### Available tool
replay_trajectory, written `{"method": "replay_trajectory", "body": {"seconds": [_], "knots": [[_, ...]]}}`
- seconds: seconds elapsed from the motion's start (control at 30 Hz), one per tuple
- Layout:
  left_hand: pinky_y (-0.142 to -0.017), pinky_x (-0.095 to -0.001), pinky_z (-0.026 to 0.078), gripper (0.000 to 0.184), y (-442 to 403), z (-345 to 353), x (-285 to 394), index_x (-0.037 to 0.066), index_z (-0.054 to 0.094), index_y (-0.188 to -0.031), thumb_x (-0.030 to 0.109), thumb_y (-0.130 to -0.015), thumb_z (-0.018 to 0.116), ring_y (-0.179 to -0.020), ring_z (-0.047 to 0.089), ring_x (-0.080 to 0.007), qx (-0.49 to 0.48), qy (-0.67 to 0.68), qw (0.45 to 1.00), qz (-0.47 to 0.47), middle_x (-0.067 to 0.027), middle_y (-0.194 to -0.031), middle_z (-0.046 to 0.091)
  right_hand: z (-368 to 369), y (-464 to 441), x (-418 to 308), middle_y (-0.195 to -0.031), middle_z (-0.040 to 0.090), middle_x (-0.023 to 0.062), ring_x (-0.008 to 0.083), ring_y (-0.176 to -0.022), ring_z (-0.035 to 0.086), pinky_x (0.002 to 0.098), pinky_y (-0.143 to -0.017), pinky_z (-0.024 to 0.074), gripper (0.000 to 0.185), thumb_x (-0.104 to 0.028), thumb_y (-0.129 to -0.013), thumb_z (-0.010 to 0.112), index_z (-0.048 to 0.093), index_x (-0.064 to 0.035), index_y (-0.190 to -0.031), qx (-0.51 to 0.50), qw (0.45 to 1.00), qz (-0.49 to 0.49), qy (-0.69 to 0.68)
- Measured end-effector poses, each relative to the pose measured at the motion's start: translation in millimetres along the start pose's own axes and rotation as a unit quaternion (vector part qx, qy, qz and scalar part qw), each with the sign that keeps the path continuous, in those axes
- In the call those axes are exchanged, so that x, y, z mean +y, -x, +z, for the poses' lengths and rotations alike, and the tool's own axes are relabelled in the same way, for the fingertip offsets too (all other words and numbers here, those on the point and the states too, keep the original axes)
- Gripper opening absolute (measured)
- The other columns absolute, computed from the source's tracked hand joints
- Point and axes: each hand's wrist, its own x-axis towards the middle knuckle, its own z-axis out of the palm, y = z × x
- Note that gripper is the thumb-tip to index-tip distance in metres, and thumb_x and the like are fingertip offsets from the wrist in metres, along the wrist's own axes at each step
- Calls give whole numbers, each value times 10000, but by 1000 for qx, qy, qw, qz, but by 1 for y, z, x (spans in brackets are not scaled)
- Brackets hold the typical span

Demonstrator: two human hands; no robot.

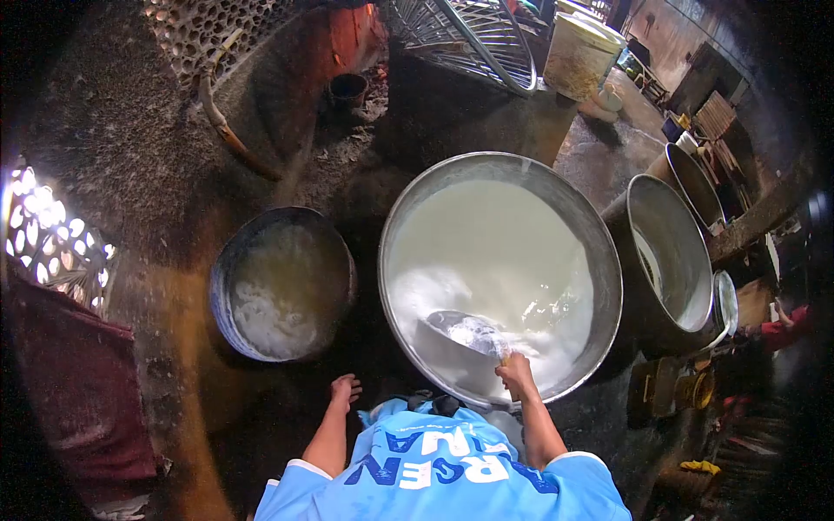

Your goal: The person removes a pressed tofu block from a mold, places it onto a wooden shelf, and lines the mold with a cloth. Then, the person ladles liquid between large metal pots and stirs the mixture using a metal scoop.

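Note:
My right hand [516,375] is closed round the handle of a round, shallow metal ladle [465,328]. The ladle lies at the surface of a milky white liquid [495,234], close to the near side of a large metal vat [612,291]. White foam surrounds it, and its underside is hidden. My left hand [346,391] hangs low between the vat and a smaller tub, with loosely bent fingers and nothing in them. That tub [228,334] stands on the left and holds a cloudy, brownish liquid with white foam on one side.
To the right stand a deep metal pot [686,260] and another large pot [695,187] behind it. A worn white bucket [580,56] and a metal rack [469,43] are at the back. A curved stick [221,122] leans left. At far right another person's red sleeve [786,330] shows.

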Motion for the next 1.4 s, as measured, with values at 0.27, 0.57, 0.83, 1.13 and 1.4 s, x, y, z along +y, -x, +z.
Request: {"method": "replay_trajectory", "body": {"seconds": [0.27,0.57,0.83,1.13,1.4], "knots": [[-601,-349,459,299,-28,-28,2,118,531,-1131,232,-867,450,-730,614,-194,-16,28,999,-24,-79,-960,627,-78,25,-140,-547,551,86,166,-454,547,323,-402,467,176,-49,-609,627,537,30,-738,-8,996,-74,55],[-602,-365,461,286,-32,-80,-39,126,531,-1118,263,-873,480,-718,607,-200,12,82,995,-63,-67,-963,623,-40,-120,-217,-684,613,235,330,-579,633,406,-487,529,213,-40,-639,487,587,57,-799,149,945,-197,215],[-639,-379,457,304,-15,-103,-58,121,529,-1116,281,-862,484,-758,603,-220,47,94,990,-99,-77,-981,610,-18,-132,-135,-860,616,247,383,-869,598,458,-764,485,211,-109,-671,576,639,21,-826,77,953,-91,279],[-575,-338,451,257,-20,-60,-9,129,554,-1060,262,-848,495,-680,597,-159,13,26,999,-33,-47,-895,621,-23,-98,5,-718,631,234,321,-596,644,403,-535,535,215,-65,-670,530,625,76,-801,83,959,-41,267],[-575,-327,456,318,-1,9,29,115,552,-1130,192,-843,437,-692,610,-163,-12,-36,999,37,-66,-949,633,-86,-11,69,-817,618,266,402,-791,613,454,-707,507,268,-115,-686,544,591,49,-892,86,953,-44,287]]}}
